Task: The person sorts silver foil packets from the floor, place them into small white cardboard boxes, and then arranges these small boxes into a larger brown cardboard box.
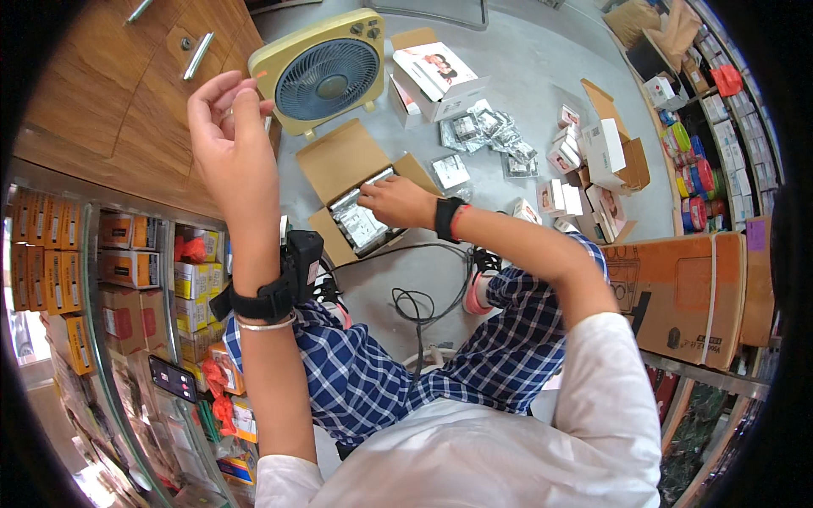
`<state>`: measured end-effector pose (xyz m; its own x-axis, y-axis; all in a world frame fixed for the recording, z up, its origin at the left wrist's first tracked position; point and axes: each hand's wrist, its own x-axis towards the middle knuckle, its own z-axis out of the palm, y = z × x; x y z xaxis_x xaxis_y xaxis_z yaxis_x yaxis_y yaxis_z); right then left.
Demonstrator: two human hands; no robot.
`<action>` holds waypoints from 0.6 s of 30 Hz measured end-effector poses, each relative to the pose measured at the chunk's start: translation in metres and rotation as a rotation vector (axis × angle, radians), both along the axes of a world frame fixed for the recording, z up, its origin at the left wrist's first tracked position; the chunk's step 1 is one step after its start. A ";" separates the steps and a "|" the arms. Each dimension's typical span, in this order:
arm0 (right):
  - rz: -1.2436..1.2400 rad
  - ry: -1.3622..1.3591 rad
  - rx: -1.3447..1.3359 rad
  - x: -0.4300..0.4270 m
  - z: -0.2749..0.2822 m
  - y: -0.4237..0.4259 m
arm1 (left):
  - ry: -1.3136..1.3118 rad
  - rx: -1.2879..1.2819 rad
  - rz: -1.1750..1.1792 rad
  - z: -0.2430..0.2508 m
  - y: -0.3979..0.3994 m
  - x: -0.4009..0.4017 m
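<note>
My right hand [400, 202] reaches into an open cardboard box [343, 149] on the floor, its fingers on bagged white switch or socket plates [357, 222]; whether it grips one I cannot tell. Raised at the upper left, in front of the wooden cabinet [127, 82], is my left hand [232, 120], fingers loosely curled and apart, holding nothing. Beyond the box lie a single bagged white plate [451, 171] and a heap of clear-bagged parts [486, 130]. An open white printed carton [438, 70] stands behind them.
A yellow box fan [330, 86] stands beyond the box. Small white boxes [562, 152] and an opened carton [603, 152] lie at the right. Black cable [416, 305] loops between my feet. A large cardboard carton [679, 292] is at my right; shelves of boxed goods [136, 267] flank me at the left.
</note>
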<state>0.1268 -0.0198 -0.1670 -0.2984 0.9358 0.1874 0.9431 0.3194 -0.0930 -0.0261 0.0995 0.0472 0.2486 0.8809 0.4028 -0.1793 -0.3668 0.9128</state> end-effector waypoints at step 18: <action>0.189 0.468 0.777 -0.141 0.278 -0.179 | 0.033 0.063 -0.058 -0.013 -0.018 0.012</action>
<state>-0.0139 -0.1989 0.1114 -0.1689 0.4401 0.8819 0.7895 0.5961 -0.1462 -0.0139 0.0817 0.0338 0.3127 0.8379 0.4474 -0.1722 -0.4132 0.8942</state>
